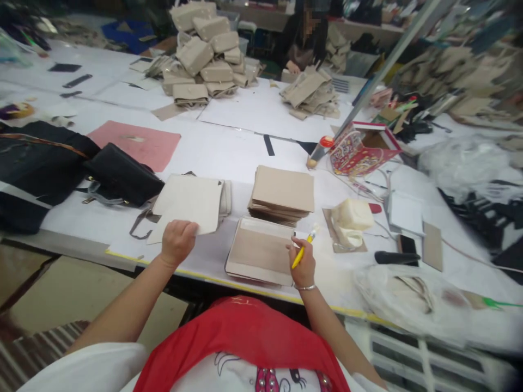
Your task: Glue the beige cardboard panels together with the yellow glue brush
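Observation:
My left hand (178, 239) is closed on the near edge of a cream flat panel (190, 198), whose far part lies over a few similar pieces. Between the fingers of my right hand (302, 264) is a yellow pen-like tool (300, 255), its pale tip pointing up and away. That hand rests by the right edge of a beige panel with cream borders (259, 250), lying flat before me. Just behind it stands a stack of tan panels (283, 190). A yellowish block (353, 214) with crumpled wrapping sits on a board to the right.
Black bag (122, 174) and pink sheet (134, 142) lie to the left. Piled beige bags (204, 51) stand at the back, near a person (304, 41). A red patterned box (363, 149), glue bottle (320, 152), phone (407, 249) and plastic bag (412, 299) are on the right.

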Motion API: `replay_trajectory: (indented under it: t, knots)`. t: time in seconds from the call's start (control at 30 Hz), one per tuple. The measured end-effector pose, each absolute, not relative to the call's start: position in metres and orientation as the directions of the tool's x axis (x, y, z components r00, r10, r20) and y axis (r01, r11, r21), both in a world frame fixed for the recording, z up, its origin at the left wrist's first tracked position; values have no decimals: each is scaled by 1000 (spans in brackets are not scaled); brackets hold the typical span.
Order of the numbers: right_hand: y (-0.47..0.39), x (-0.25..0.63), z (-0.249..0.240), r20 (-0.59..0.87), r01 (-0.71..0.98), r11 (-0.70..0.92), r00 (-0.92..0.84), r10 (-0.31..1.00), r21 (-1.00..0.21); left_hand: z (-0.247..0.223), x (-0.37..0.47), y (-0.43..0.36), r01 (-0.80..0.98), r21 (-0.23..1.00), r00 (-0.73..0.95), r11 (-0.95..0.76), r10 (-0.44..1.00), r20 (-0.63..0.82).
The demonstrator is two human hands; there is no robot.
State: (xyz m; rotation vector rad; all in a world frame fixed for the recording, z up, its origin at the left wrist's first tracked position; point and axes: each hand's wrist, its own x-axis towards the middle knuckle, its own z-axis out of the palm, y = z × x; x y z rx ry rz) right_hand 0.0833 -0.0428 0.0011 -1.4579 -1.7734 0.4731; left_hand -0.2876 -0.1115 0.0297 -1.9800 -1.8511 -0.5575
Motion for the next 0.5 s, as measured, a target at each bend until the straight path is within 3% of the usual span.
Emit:
replay_trajectory:
  t: [0.13,0.2,0.33,0.5]
  knots:
    - [-43,93,4,311,625,235,12,950,-744,42,-207,-140,884,43,364,-465,746,558]
    - [-40,104,3,317,607,221,55,947,-764,38,-167,-143,809,50,469,-586,693,547]
    - [-35,128,-2,328,595,193,126,936,-780,18,-111,-128,784,51,529,-618,709,466]
    - [-36,148,-6,329,625,175,139,934,-761,-3,-79,-118,825,73,528,-560,810,255]
